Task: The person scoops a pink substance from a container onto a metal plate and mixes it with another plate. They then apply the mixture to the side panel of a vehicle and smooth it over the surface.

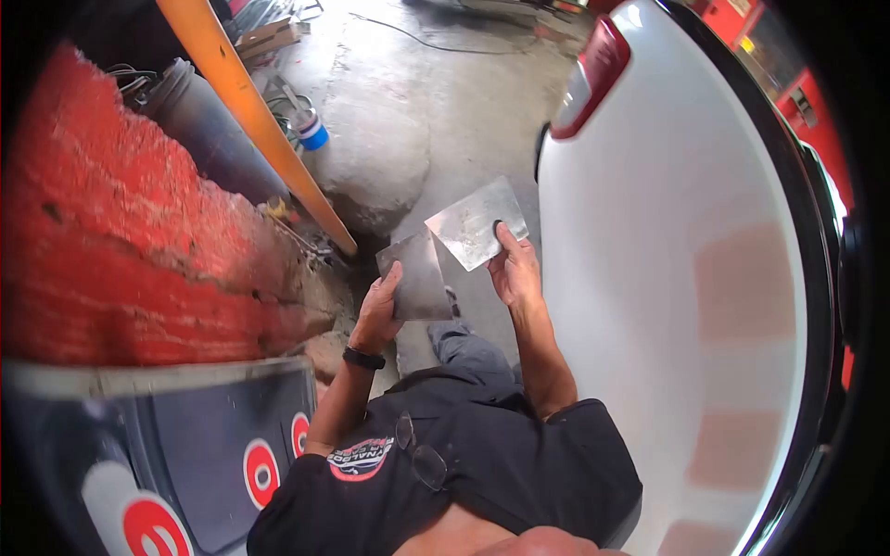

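Left hand (375, 310), just left of centre: closed in a pinch on the darker metal plate (422, 287), thumb flat on its face, fingers mostly hidden. Right hand (515, 271), just right of centre: likewise closed on the brighter metal plate (471, 225) — thumb near its right corner, plate tilted and higher in the frame. Facing edges lie close together; contact cannot be told. Black wristband (363, 359) on the left wrist. White vehicle panel (640, 278) fills the right side, red tail light (607, 74) at its top. Upper left: orange pole (250, 111) slants down — blue-and-white container (312, 132) stands beside it on the concrete floor (380, 93). Red wall (120, 213) at left.
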Demonstrator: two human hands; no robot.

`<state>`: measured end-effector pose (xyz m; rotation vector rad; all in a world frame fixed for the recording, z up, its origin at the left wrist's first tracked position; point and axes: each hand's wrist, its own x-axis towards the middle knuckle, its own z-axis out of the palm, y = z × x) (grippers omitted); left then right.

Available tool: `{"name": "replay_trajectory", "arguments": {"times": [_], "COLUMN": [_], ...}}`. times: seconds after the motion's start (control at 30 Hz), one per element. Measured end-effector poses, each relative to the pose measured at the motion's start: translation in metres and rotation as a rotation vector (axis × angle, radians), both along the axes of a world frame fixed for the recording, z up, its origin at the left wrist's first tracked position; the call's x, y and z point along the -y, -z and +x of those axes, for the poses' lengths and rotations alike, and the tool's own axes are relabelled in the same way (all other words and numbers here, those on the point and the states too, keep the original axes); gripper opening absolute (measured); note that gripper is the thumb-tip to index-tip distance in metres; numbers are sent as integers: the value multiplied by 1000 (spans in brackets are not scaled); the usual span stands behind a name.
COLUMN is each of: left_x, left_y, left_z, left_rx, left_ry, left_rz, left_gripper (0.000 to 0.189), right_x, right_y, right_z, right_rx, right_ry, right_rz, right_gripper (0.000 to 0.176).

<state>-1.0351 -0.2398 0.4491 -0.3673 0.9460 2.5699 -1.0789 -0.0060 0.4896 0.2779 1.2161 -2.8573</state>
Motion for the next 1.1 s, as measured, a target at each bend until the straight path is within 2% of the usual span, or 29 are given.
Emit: {"name": "replay_trajectory", "arguments": {"times": [0.07,0.1,0.17,0.2,0.27,0.3,0.33,0.43,0.47,0.57,0.6,0.7,0.73,0.77,0.87,0.97,1.0,1.1], "left_x": [14,21,42,53,54,45,38,30,32,60,74,94,96,101,115,149,159,175], "left_y": [-10,-18,-10,1,-9,-39,-61,-78,-77,-35,-25,-15,-25,-37,-66,-71,-66,-46], "left_z": [-52,-77,-121,-137,-168,-182,-199,-269,-295,-380,-408,-490,-516,-542,-604,-648,-660,-697], "left_rx": [-3,-4,-24,-66,-242,-383,-526,-849,-836,-269,-168,-541,-595,-630,-718,-729,-724,-385], "left_ry": [-81,-121,-234,-268,-349,-386,-416,-451,-414,-499,-509,-584,-541,-507,-444,-421,-438,-537], "left_rz": [-140,-211,-521,-655,-922,-1062,-1203,-1378,-1360,-1350,-1210,-1615,-1674,-1708,-1792,-1865,-1888,-1677], "left_gripper": [33,32,28,26,23,21,20,19,18,16,13,18,30,33,40,42,33,21], "right_x": [8,9,13,19,27,32,38,64,73,93,99,120,128,135,153,144,150,194], "right_y": [-11,-13,-15,-27,-56,-62,-58,-39,-38,-41,-44,-50,-67,-75,-88,-50,-59,-83], "right_z": [-55,-83,-135,-156,-204,-228,-257,-331,-351,-425,-450,-524,-540,-559,-618,-719,-740,-783], "right_rx": [22,15,-7,-170,-471,-636,-785,-1024,-1115,-1155,-1110,-983,-842,-863,-1116,-850,-833,-1019], "right_ry": [6,-7,-41,-27,-41,-38,12,-77,-98,-266,-303,-288,-350,-362,-460,-503,-452,-499], "right_rz": [-12,121,395,689,1387,1725,1921,1937,1860,1655,1537,1339,1314,1271,1343,1873,1773,1464], "right_gripper": [32,30,29,28,30,32,39,41,40,41,37,34,31,34,44,40,35,36]}}
